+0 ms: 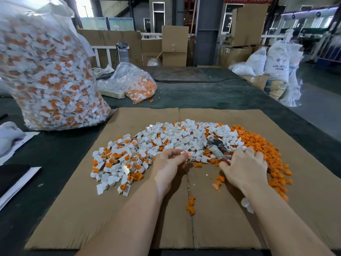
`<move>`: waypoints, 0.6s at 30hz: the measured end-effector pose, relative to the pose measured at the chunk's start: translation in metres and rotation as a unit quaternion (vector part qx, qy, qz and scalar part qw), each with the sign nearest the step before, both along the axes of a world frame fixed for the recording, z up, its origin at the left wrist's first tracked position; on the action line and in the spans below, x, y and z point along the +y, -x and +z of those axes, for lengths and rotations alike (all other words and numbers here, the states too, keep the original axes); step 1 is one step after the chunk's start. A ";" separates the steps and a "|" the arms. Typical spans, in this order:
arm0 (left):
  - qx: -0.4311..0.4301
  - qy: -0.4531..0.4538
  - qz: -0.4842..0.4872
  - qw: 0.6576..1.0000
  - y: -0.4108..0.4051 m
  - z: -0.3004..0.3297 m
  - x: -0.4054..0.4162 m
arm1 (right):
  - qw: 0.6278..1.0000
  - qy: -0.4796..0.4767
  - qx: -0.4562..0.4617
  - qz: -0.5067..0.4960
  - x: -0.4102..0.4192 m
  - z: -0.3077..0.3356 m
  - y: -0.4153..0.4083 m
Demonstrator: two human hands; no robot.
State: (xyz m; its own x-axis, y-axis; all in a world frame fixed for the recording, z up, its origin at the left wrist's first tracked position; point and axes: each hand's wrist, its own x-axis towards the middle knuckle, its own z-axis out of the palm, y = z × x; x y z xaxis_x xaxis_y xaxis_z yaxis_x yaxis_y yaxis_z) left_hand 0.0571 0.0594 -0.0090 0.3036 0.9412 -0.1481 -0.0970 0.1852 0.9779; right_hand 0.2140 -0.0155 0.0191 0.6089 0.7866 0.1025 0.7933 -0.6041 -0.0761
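A flat cardboard sheet (129, 218) carries a long heap of small white plastic parts (177, 137). Its left end holds white parts with orange inserts (118, 163); loose orange pieces (258, 143) pile up at the right. My left hand (168, 166) pinches one small white part with an orange-pink inside at its fingertips. My right hand (245, 167) lies on the heap's right side, fingers curled over the red-handled end of a pair of pliers (217, 149) lying in the parts. A thin rod threaded with orange pieces (191, 205) lies between my forearms.
A big clear bag of white-and-orange parts (48, 74) stands at the left. A smaller bag (132, 84) lies behind the cardboard on the dark table (203, 93). Papers sit at the left edge. Cardboard boxes (174, 45) and white sacks (276, 61) stand beyond.
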 end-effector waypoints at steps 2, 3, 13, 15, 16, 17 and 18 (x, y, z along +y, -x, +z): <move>-0.019 0.020 0.004 1.000 0.000 0.001 0.001 | 0.999 -0.030 0.009 0.029 -0.002 0.007 0.006; -0.028 0.028 0.005 0.999 0.000 0.002 0.001 | 0.997 -0.049 0.038 0.050 -0.003 0.011 0.009; -0.059 0.058 0.045 0.996 -0.003 0.004 0.002 | 0.898 0.011 0.409 0.163 -0.014 0.030 0.031; -0.058 0.060 0.051 0.995 -0.003 0.004 0.001 | 0.885 0.020 0.440 0.153 -0.015 0.029 0.032; -0.059 0.064 0.053 0.995 -0.003 0.004 0.001 | 0.879 0.024 0.454 0.147 -0.015 0.029 0.032; -0.061 0.069 0.056 0.994 -0.004 0.005 0.001 | 0.874 0.027 0.463 0.145 -0.015 0.029 0.031; -0.063 0.075 0.058 0.994 -0.004 0.005 0.001 | 0.871 0.029 0.469 0.145 -0.015 0.029 0.031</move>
